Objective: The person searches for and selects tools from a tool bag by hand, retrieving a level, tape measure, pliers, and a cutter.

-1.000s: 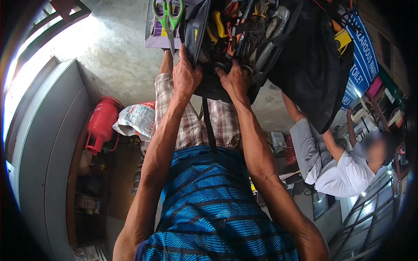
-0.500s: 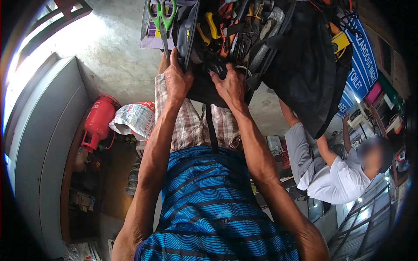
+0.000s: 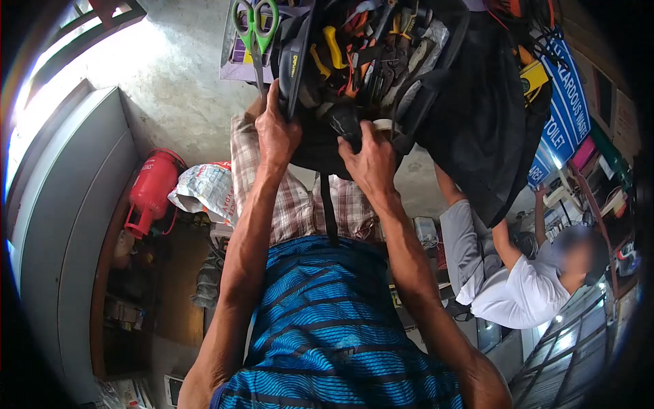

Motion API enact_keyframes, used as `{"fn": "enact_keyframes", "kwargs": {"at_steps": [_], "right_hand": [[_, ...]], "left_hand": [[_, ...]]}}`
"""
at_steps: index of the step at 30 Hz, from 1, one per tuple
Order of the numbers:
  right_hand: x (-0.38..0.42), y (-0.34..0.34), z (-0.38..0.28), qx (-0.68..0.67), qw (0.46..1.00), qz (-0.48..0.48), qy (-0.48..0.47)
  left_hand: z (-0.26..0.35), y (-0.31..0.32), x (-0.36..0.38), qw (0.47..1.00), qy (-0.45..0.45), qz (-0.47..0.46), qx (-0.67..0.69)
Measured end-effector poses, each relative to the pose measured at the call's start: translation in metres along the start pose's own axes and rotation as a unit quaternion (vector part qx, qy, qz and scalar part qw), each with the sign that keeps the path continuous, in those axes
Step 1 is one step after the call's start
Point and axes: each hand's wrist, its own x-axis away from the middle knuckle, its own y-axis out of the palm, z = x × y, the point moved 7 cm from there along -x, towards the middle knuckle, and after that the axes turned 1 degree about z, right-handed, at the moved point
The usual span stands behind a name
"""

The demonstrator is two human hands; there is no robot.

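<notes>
A black tool bag (image 3: 320, 146) stands open in front of me, packed with hand tools. My left hand (image 3: 278, 136) grips its left side, index finger along the outside and thumb at the rim. Green-handled scissors (image 3: 255, 31) are tucked on that side, above my fingertips. My right hand (image 3: 371, 160) is closed at the bag's near edge, thumb and fingers bent beside a dark rounded object (image 3: 345, 123). Its grip is partly hidden. A pale ring-shaped item (image 3: 383, 125) lies by the fingers. Yellow-handled pliers (image 3: 334, 48) stick up among the tools.
A black cloth flap (image 3: 470, 129) hangs to the right, near a blue sign (image 3: 565, 102). Another person (image 3: 521, 293) in a white shirt is at the right. On the left are a red gas cylinder (image 3: 155, 187), a white sack (image 3: 204, 187) and a grey cabinet (image 3: 75, 225).
My right hand has moved slightly down and to the right, showing more of the dark rounded object and the pale ring. My left hand keeps its hold on the bag's side.
</notes>
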Motion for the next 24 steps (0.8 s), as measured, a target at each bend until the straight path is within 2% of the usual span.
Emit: {"fn": "enact_keyframes", "kwargs": {"at_steps": [3,6,8,9,11,13,15,18,20,22,24], "right_hand": [[0.02,-0.032,-0.018,-0.065,0.982,0.155,-0.087],[0.023,-0.048,-0.015,-0.237,0.965,0.101,0.051],[0.017,-0.044,-0.005,-0.441,0.883,0.137,0.079],[0.01,-0.048,0.003,-0.467,0.869,0.131,0.101],[-0.011,-0.063,0.003,-0.602,0.78,0.123,0.122],[-0.036,-0.077,0.019,-0.697,0.688,0.124,0.159],[-0.066,-0.097,0.043,-0.708,0.678,0.155,0.126],[-0.1,-0.121,0.067,-0.648,0.715,0.235,0.114],[-0.106,-0.127,0.073,-0.624,0.736,0.243,0.1],[-0.118,-0.126,0.056,-0.605,0.755,0.241,0.071],[-0.116,-0.122,0.057,-0.546,0.779,0.294,0.097]], "left_hand": [[-0.009,0.004,-0.001,0.999,-0.025,-0.02,0.009],[0.007,-0.003,-0.004,0.997,-0.052,-0.059,-0.02],[-0.003,0.004,-0.007,0.996,-0.058,-0.064,0.026],[-0.004,0.005,-0.007,0.997,-0.038,-0.063,0.039],[-0.01,0.009,-0.007,0.997,-0.004,-0.055,0.052],[-0.013,0.009,-0.005,0.996,-0.026,-0.059,0.054],[-0.019,0.011,-0.003,0.995,-0.039,-0.064,0.067],[-0.026,0.008,0.001,0.994,-0.034,-0.064,0.081],[-0.03,0.008,0.009,0.993,-0.032,-0.052,0.104],[-0.033,0.005,0.014,0.993,-0.069,-0.059,0.082],[-0.035,0.005,0.021,0.99,-0.073,-0.044,0.111]]}}
